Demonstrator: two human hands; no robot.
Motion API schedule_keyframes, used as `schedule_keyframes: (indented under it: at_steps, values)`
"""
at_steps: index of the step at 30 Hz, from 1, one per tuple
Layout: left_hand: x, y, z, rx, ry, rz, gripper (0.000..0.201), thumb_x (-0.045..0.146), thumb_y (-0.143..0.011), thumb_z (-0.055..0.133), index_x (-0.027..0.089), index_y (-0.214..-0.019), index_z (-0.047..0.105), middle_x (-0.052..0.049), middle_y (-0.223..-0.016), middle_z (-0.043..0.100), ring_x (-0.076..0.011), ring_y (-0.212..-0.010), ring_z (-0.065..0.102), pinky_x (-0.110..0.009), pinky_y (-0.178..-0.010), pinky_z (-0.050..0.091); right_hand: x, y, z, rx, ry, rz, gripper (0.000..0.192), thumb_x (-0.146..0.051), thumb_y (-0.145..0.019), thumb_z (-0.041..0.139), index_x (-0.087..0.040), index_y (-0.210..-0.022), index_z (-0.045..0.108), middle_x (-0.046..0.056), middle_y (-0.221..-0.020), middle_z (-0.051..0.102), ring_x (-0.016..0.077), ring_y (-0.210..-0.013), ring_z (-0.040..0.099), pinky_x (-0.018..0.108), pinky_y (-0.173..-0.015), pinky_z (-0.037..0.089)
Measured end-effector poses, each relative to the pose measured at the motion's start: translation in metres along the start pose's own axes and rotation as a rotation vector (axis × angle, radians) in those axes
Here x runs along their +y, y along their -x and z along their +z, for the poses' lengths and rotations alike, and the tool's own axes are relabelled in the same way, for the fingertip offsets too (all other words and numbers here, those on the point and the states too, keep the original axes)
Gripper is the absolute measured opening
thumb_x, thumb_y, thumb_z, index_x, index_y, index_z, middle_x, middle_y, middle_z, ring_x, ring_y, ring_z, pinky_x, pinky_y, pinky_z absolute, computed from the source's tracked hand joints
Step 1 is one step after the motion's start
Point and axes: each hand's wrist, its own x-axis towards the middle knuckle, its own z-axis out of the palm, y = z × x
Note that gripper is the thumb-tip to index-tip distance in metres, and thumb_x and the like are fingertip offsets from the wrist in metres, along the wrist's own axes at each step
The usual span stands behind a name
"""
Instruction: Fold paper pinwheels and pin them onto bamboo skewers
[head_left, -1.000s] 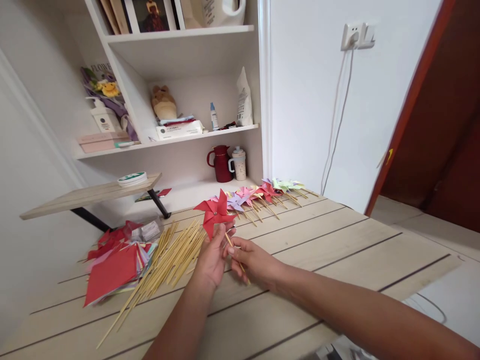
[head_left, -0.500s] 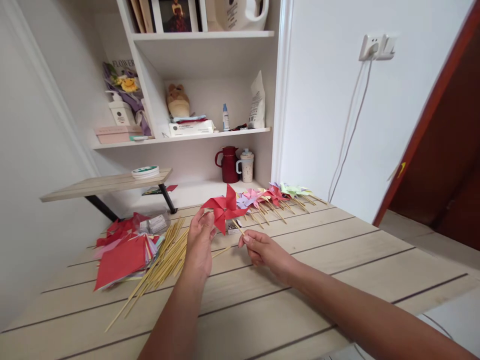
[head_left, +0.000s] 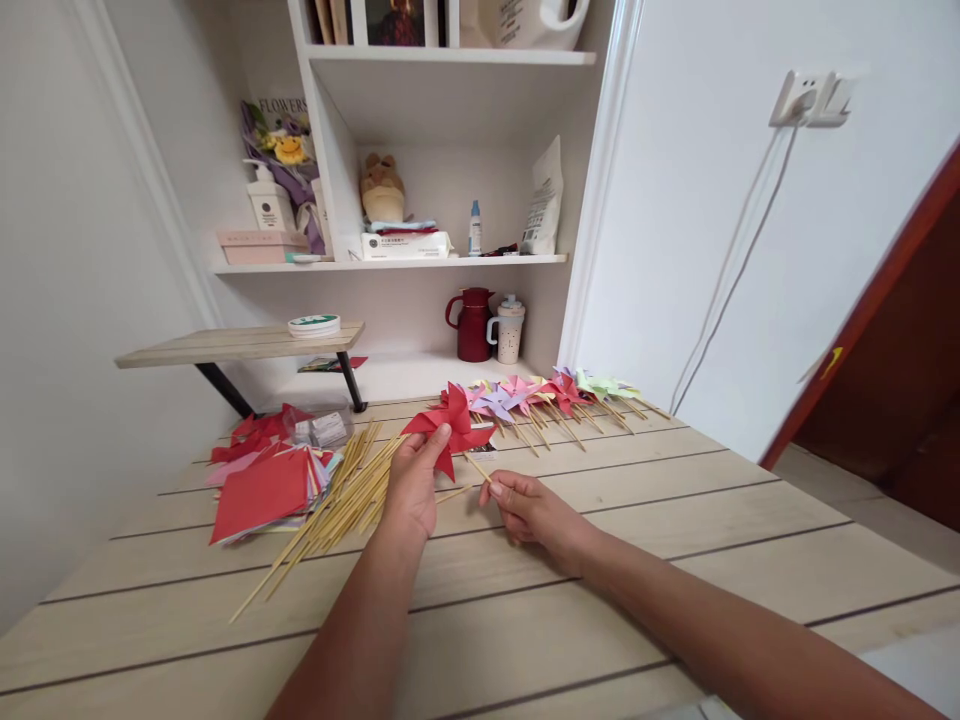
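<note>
A red paper pinwheel (head_left: 450,428) on a thin wooden stick hangs low over the wooden table (head_left: 675,520). My left hand (head_left: 414,488) pinches one of its paper blades from below. My right hand (head_left: 529,506) grips the stick near its lower end, just right of the left hand. A row of finished pinwheels (head_left: 551,393) in pink, purple, red and green lies along the table's far edge, right behind the red one.
A pile of bamboo sticks (head_left: 337,505) lies left of my hands, next to a stack of coloured paper squares (head_left: 264,488). Behind stand white shelves with a red jug (head_left: 472,325) and a cup (head_left: 509,328). A low wooden stand (head_left: 236,345) sits at the back left.
The red pinwheel and both hands have moved forward and down, closer to the row of finished pinwheels. The head camera has turned left.
</note>
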Motion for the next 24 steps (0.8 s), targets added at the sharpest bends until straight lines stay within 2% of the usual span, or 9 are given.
schedule_keyframes:
  at_steps: [5,11,16,21,24]
  values:
    - [-0.001,0.002,0.003,-0.003,0.0,-0.04,0.046,0.043,-0.049,0.096,0.015,-0.078,0.074,-0.002,-0.075,0.074,-0.0101,-0.059,0.06,-0.024,-0.059,0.044,0.002,-0.001,-0.001,0.024,-0.001,-0.027,0.045,-0.063,-0.086,0.064,-0.019,-0.088,0.06,-0.012,-0.045,0.03,0.0076,-0.043,0.019,0.025,-0.047,0.017]
    - [-0.003,0.0,0.005,0.054,-0.013,-0.076,0.052,0.043,-0.045,0.096,0.015,-0.084,0.076,-0.004,-0.081,0.076,-0.0121,-0.065,0.063,-0.023,-0.06,0.044,0.002,-0.001,0.0,0.052,0.009,-0.027,0.046,-0.065,-0.083,0.064,-0.019,-0.086,0.06,-0.012,-0.044,0.029,0.0075,-0.042,0.019,0.026,-0.047,0.013]
    - [-0.005,0.0,0.005,0.073,-0.028,-0.07,0.046,0.043,-0.049,0.095,0.014,-0.078,0.075,-0.001,-0.069,0.071,-0.0109,-0.059,0.059,-0.023,-0.058,0.044,0.001,0.0,0.002,0.078,0.039,-0.028,0.046,-0.065,-0.082,0.063,-0.02,-0.085,0.061,-0.012,-0.043,0.029,0.008,-0.042,0.019,0.027,-0.047,0.014]
    - [-0.006,-0.001,0.005,0.098,-0.075,-0.092,0.049,0.046,-0.05,0.095,0.014,-0.079,0.072,-0.001,-0.072,0.071,-0.0098,-0.057,0.057,-0.023,-0.057,0.043,-0.001,0.003,0.004,0.092,0.061,-0.017,0.044,-0.063,-0.084,0.062,-0.019,-0.085,0.061,-0.012,-0.043,0.03,0.0079,-0.042,0.019,0.026,-0.046,0.014]
    - [-0.01,-0.002,0.003,0.091,-0.13,-0.066,0.056,0.056,-0.054,0.091,0.016,-0.088,0.072,-0.002,-0.078,0.071,-0.0112,-0.062,0.06,-0.024,-0.06,0.045,-0.001,0.003,0.004,0.084,0.027,-0.013,0.044,-0.063,-0.083,0.064,-0.019,-0.084,0.06,-0.012,-0.043,0.03,0.0074,-0.042,0.019,0.026,-0.046,0.015]
